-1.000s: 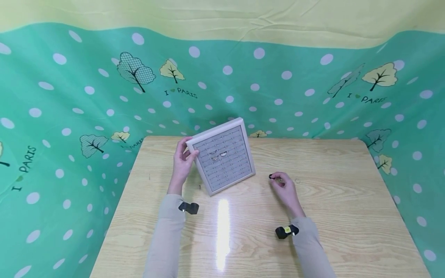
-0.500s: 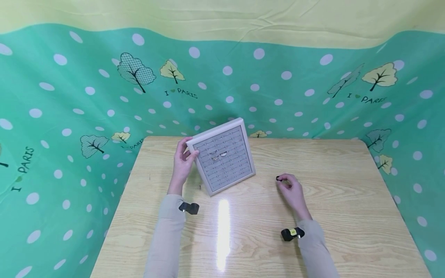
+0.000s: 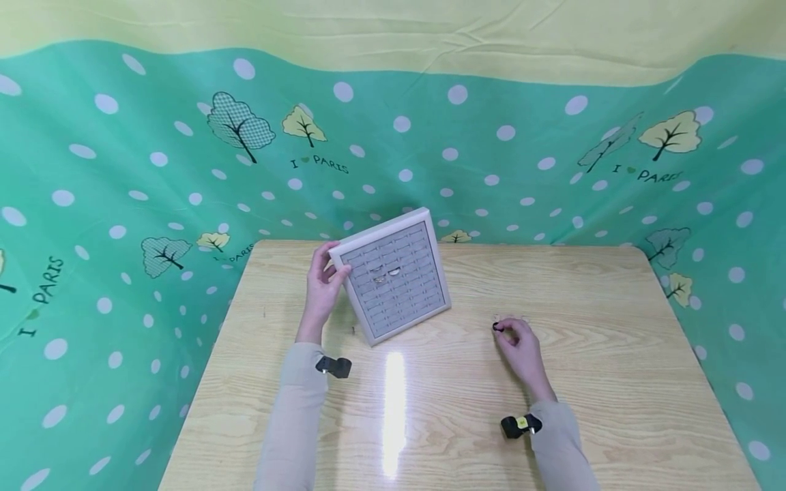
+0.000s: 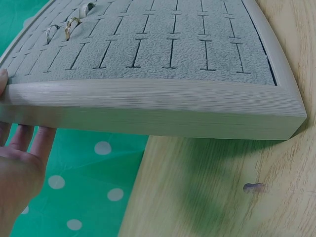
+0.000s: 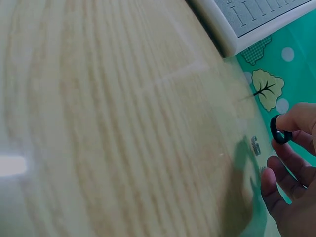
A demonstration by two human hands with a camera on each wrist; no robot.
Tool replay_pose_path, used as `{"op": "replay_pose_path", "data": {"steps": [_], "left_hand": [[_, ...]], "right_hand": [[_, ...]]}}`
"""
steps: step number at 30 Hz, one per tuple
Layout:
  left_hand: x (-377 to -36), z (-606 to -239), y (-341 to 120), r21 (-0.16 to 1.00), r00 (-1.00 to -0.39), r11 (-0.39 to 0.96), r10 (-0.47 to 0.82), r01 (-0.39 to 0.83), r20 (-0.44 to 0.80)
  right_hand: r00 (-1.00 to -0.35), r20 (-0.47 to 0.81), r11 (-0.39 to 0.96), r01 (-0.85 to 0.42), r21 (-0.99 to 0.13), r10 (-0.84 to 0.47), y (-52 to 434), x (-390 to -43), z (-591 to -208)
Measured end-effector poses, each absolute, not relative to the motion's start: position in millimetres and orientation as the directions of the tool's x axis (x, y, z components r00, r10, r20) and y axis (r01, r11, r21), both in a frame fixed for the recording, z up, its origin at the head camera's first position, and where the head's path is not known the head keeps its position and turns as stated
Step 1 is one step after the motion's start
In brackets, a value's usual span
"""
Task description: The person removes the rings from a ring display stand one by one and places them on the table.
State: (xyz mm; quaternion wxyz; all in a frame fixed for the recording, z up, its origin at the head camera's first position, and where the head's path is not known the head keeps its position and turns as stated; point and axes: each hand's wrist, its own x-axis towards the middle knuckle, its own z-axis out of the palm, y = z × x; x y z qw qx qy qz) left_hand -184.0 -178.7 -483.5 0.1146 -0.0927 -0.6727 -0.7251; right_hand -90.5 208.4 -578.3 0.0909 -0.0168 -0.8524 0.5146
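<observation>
My left hand point(image 3: 321, 290) grips the upper left corner of a white-framed ring display tray point(image 3: 348, 294), thumb on the front and fingers behind. The tray leans tilted, its lower edge on the table. Three rings sit in its grey slotted pad: a gold ring point(image 4: 72, 27), a thin silver ring point(image 4: 51, 33) and a wide silver ring point(image 4: 87, 9). To the right of the tray, my right hand point(image 3: 522, 349) pinches a black ring point(image 5: 273, 130) between thumb and fingertips, low over the table. A silver ring point(image 5: 255, 145) lies on the table beside those fingers.
The wooden table point(image 3: 454, 409) reaches back to a green dotted cloth point(image 3: 424, 150). More small rings point(image 3: 525, 318) lie just behind my right hand. A small dark mark point(image 4: 254, 187) shows on the table left of the tray. Light glares on the table in front.
My right hand has moved right and then slightly toward me with the black ring, uncovering small rings behind it. My left hand and the tray have stayed put.
</observation>
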Motion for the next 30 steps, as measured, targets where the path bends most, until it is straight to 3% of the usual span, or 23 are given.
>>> {"op": "replay_pose_path", "data": {"steps": [30], "left_hand": [[-181.2, -480.7, -177.9, 0.961, -0.963, -0.063, -0.045, 0.268, 0.265]], "right_hand": [[-0.976, 0.146, 0.586, -0.024, -0.81, 0.162, 208.4, -91.1, -595.1]]}}
